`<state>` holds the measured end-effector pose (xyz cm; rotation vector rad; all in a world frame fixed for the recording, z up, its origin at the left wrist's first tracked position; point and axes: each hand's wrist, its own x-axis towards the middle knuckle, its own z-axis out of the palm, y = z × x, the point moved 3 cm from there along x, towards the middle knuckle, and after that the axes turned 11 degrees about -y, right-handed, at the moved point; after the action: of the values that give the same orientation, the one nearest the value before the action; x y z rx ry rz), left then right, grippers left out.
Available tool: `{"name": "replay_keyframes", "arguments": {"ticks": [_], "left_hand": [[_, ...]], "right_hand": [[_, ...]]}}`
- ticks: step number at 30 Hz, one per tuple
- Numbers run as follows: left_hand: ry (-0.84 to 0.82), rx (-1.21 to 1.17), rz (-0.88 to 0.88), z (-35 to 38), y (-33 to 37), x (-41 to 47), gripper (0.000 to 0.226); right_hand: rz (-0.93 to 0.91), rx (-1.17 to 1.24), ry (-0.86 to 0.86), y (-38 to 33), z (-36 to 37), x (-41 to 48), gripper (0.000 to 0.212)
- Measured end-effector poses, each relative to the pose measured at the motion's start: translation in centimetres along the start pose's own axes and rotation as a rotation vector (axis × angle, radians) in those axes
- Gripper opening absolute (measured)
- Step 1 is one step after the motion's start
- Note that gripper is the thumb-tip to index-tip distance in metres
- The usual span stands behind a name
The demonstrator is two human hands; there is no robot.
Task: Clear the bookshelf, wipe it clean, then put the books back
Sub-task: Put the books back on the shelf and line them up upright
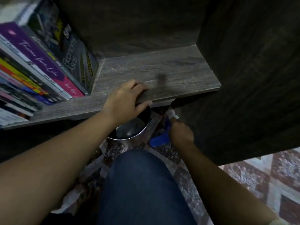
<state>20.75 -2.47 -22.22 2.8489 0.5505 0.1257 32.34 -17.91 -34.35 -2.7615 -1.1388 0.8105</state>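
Note:
A grey wood-grain shelf board (pixel 162 73) runs across the middle, its right part bare and dusty. Several books (pixel 42 62) stand leaning at its left end, one with a purple and pink spine. My left hand (pixel 125 101) grips the shelf's front edge, fingers on top and thumb under the board. Below the shelf at the right, my right hand (pixel 181 132) holds a blue item (pixel 159 139) with a bit of white cloth (pixel 172 114) showing above it.
A round dark metal-rimmed container (pixel 138 125) stands on the floor right under the shelf edge. The cabinet's dark side wall (pixel 243 78) closes the right side. My knee in blue jeans (pixel 142 184) fills the foreground. Patterned floor tiles (pixel 267 172) show at lower right.

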Motion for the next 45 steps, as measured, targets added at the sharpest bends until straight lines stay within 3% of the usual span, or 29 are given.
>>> {"name": "replay_keyframes", "arguments": {"ticks": [3,11,16,21,27,33,41,45], "left_hand": [[0.007,-0.026,0.007,0.4,-0.4,0.0,0.059],[-0.047,-0.040,0.006,0.3,-0.2,-0.1,0.056],[-0.096,-0.026,-0.038,-1.1,0.4,-1.2,0.049],[0.023,0.053,-0.164,-4.0,0.6,-3.9,0.039],[0.153,0.107,-0.308,-10.1,0.9,-8.4,0.046],[0.230,0.148,-0.381,-15.2,0.1,-11.3,0.049],[0.332,0.135,-0.444,-20.3,-1.4,-12.0,0.048],[0.261,0.124,-0.549,-21.0,-3.6,-12.2,0.052]], "right_hand": [[0.063,0.021,-0.047,0.5,1.2,1.4,0.026],[0.140,0.074,-0.180,1.5,2.8,1.4,0.020],[0.173,0.090,-0.078,1.0,-0.7,-1.7,0.025],[0.186,0.010,0.050,0.1,-6.7,-6.9,0.021],[0.222,-0.023,0.223,-2.5,-15.1,-14.1,0.032],[0.175,-0.042,0.373,-6.2,-21.9,-19.0,0.030],[0.076,-0.002,0.535,-13.6,-26.1,-18.4,0.026],[0.034,0.018,0.544,-17.4,-26.6,-15.7,0.028]]}}
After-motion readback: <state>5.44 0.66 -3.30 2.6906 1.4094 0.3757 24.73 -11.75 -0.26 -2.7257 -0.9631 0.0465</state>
